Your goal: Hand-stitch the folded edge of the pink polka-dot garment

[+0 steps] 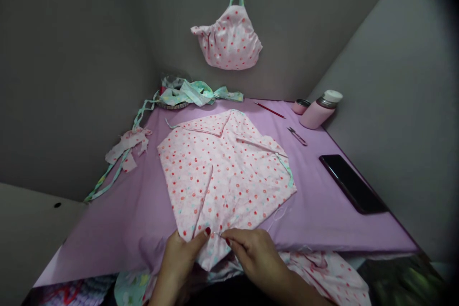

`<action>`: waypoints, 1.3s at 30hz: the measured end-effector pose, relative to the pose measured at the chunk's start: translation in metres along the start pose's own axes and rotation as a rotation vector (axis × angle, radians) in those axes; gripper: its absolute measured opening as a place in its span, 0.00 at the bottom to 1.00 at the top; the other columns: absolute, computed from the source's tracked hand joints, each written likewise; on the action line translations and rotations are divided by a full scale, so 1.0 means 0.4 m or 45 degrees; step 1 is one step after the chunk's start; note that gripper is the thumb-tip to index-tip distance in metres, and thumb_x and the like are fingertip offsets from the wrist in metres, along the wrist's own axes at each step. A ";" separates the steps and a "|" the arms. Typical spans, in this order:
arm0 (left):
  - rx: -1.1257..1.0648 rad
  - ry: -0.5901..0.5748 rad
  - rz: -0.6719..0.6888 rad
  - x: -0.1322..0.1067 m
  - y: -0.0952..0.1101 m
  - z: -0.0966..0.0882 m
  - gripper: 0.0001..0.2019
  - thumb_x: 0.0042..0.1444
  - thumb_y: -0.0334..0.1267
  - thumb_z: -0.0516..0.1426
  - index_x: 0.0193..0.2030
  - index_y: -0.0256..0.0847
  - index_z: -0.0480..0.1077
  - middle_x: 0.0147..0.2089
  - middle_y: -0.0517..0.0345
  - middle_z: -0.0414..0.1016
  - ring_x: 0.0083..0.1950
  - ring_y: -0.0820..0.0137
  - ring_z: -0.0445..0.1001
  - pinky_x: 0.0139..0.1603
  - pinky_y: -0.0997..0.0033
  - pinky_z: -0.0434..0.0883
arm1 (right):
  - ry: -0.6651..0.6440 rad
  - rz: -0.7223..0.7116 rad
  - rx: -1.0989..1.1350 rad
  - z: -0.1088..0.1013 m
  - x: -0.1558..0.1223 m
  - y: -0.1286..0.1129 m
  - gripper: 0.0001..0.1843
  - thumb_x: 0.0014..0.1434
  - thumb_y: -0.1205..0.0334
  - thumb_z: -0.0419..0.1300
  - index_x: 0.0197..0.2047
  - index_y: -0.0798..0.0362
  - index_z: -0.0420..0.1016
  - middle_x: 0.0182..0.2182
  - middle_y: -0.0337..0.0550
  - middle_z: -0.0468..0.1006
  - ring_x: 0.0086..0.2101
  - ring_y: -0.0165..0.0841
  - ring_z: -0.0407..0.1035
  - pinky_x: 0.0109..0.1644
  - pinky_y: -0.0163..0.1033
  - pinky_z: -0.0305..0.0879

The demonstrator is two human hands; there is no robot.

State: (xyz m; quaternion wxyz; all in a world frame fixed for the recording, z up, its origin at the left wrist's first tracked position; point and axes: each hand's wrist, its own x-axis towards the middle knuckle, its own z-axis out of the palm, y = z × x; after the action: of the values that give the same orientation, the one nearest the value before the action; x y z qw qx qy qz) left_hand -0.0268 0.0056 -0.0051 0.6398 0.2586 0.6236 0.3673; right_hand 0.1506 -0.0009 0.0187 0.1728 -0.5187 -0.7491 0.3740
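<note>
A pink cloth with red dots lies spread on the purple table, its near corner hanging toward me. My left hand grips that near edge, thumb on top of the fabric. My right hand is closed in a pinch beside it, holding a thin needle at the cloth's edge. A loose thread trails off the cloth to the right of my hands.
A black phone lies at the right, small snips, a red pencil and a pink bottle behind it. A basket of green scraps sits at the back, pink strips at left. A pink pouch hangs on the wall.
</note>
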 end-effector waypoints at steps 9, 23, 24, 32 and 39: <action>-0.027 0.038 -0.008 -0.004 -0.007 0.004 0.22 0.38 0.45 0.65 0.39 0.33 0.72 0.41 0.45 0.78 0.41 0.54 0.76 0.38 0.62 0.73 | -0.031 -0.007 0.016 -0.002 0.002 0.000 0.16 0.58 0.69 0.47 0.36 0.52 0.76 0.26 0.40 0.77 0.27 0.28 0.70 0.30 0.29 0.57; 0.010 0.059 0.065 0.006 -0.026 0.000 0.25 0.38 0.44 0.65 0.43 0.33 0.71 0.43 0.43 0.77 0.44 0.54 0.75 0.45 0.58 0.71 | -0.060 -0.032 -0.182 -0.003 0.009 0.000 0.14 0.58 0.68 0.47 0.30 0.53 0.73 0.22 0.39 0.74 0.23 0.26 0.67 0.26 0.29 0.50; 0.001 0.070 0.076 0.006 -0.027 0.002 0.25 0.38 0.44 0.65 0.43 0.33 0.71 0.42 0.43 0.77 0.44 0.54 0.75 0.46 0.58 0.71 | -0.065 -0.031 -0.193 -0.003 0.009 -0.001 0.14 0.58 0.68 0.47 0.30 0.53 0.73 0.22 0.39 0.75 0.23 0.26 0.67 0.26 0.29 0.50; 0.014 0.020 0.058 0.003 -0.021 0.001 0.25 0.39 0.46 0.64 0.43 0.33 0.71 0.43 0.43 0.77 0.44 0.54 0.75 0.45 0.59 0.72 | -0.055 -0.026 -0.220 -0.002 0.006 -0.008 0.15 0.60 0.67 0.46 0.33 0.52 0.74 0.24 0.40 0.76 0.25 0.27 0.68 0.27 0.30 0.50; -0.002 0.016 0.014 0.003 -0.017 -0.001 0.25 0.39 0.45 0.65 0.43 0.32 0.70 0.44 0.42 0.76 0.45 0.53 0.74 0.43 0.60 0.72 | -0.026 -0.025 -0.118 -0.013 -0.003 -0.003 0.14 0.59 0.68 0.46 0.32 0.52 0.73 0.24 0.38 0.75 0.25 0.26 0.68 0.27 0.30 0.51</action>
State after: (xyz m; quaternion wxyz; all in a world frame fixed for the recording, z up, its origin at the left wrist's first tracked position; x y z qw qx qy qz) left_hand -0.0262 0.0024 -0.0113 0.6340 0.2591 0.6260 0.3729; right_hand 0.1538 -0.0001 0.0232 0.1447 -0.5150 -0.7724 0.3423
